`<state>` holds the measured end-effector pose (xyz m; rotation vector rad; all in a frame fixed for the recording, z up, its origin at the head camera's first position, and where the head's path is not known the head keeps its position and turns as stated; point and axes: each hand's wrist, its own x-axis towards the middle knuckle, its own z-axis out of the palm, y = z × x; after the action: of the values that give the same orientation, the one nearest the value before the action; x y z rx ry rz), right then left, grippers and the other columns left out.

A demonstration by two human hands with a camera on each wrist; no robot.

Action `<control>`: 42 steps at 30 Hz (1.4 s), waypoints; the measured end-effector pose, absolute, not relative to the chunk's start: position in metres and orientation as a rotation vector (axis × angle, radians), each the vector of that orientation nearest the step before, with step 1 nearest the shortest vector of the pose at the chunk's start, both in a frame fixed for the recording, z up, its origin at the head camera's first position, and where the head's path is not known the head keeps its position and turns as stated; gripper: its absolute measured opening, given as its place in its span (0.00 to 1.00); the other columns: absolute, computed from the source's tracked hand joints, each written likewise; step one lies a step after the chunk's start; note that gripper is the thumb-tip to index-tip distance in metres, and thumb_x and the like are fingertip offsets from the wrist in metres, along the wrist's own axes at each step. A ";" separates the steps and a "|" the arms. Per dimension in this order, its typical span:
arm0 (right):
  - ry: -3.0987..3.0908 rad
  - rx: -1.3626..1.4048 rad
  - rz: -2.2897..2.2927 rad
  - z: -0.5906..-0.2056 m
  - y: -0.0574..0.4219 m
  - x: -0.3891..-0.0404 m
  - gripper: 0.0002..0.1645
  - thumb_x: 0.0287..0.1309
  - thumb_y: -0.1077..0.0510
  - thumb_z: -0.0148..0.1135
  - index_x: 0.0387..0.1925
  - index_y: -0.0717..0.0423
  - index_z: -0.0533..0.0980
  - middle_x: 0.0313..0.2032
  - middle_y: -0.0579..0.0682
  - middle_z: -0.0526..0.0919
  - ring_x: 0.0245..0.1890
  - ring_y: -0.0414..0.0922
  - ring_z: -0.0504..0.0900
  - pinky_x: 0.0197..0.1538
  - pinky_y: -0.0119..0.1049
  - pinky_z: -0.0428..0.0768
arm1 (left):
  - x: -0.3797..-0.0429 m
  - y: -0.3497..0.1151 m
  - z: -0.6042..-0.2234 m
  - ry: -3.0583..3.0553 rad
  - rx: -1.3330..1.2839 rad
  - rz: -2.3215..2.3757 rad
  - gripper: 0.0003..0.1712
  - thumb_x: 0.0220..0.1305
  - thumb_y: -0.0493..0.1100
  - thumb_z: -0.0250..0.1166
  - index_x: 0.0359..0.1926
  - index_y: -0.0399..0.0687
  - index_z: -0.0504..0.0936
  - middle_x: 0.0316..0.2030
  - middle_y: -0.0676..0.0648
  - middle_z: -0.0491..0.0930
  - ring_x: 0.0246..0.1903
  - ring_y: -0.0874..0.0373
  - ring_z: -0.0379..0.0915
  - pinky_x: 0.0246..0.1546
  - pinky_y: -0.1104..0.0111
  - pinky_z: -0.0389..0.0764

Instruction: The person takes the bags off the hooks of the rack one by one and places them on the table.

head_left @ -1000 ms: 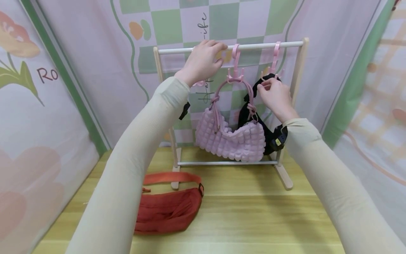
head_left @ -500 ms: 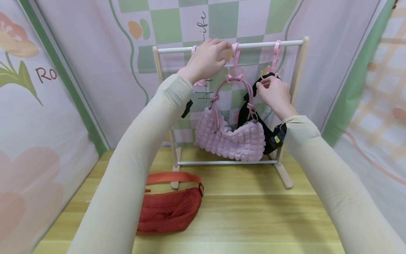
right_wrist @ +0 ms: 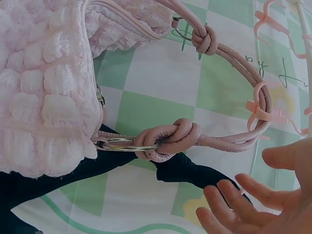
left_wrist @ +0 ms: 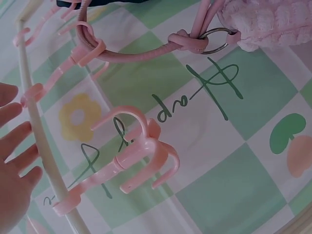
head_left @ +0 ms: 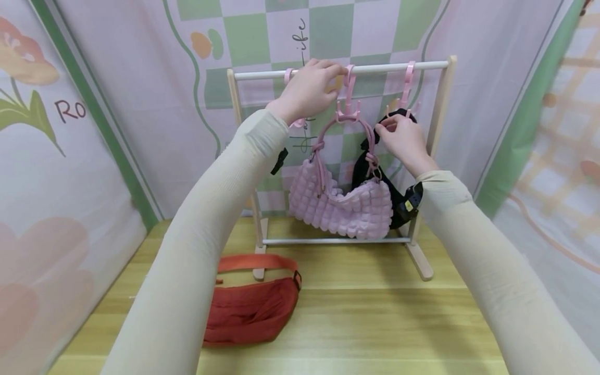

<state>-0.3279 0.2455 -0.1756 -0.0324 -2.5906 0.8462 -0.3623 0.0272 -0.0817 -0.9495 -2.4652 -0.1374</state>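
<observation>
Gripping nothing, just loose fingers on left hand (head_left: pixel 309 89) by rail (head_left: pixel 382 68) and right hand (head_left: pixel 405 141) near black bag (head_left: pixel 361 167). Looks done hanging that and pink bag (head_left: pixel 341 213), with red bag (head_left: pixel 253 310) left on table (head_left: pixel 356 312).

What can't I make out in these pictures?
Head view: red bag, left end behind the left sleeve.
Head view: black item, partly behind the pink bag.
Head view: left hook, middle behind the left grip.
Left wrist view: pink bag, mostly cut off by the edge.
</observation>
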 end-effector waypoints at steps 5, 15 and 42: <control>-2.601 0.043 0.841 -0.179 0.247 -0.332 0.32 0.67 0.42 0.45 0.60 0.60 0.70 0.56 0.63 0.76 0.56 0.59 0.73 0.54 0.52 0.72 | -0.363 0.028 -0.081 -2.472 -0.931 -0.098 0.27 0.70 0.49 0.49 0.69 0.60 0.62 0.70 0.56 0.59 0.69 0.58 0.52 0.70 0.68 0.53; -2.631 0.078 0.978 -0.186 0.250 -0.341 0.30 0.64 0.45 0.53 0.58 0.62 0.72 0.52 0.64 0.79 0.30 0.37 0.81 0.35 0.27 0.77 | -0.362 0.029 -0.083 -2.482 -0.930 -0.088 0.28 0.69 0.48 0.49 0.69 0.59 0.62 0.70 0.56 0.58 0.70 0.57 0.52 0.70 0.67 0.53; -2.642 0.131 1.188 -0.191 0.255 -0.341 0.26 0.66 0.48 0.54 0.55 0.62 0.74 0.54 0.62 0.79 0.33 0.32 0.83 0.41 0.26 0.81 | -0.363 0.028 -0.083 -2.483 -0.934 -0.085 0.28 0.69 0.48 0.50 0.69 0.60 0.62 0.70 0.56 0.58 0.70 0.57 0.51 0.70 0.68 0.52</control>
<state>-0.3411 0.2550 -0.1910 0.1315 -2.6422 1.1879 -0.3629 0.0283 -0.0826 -0.9340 -2.4825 -0.0850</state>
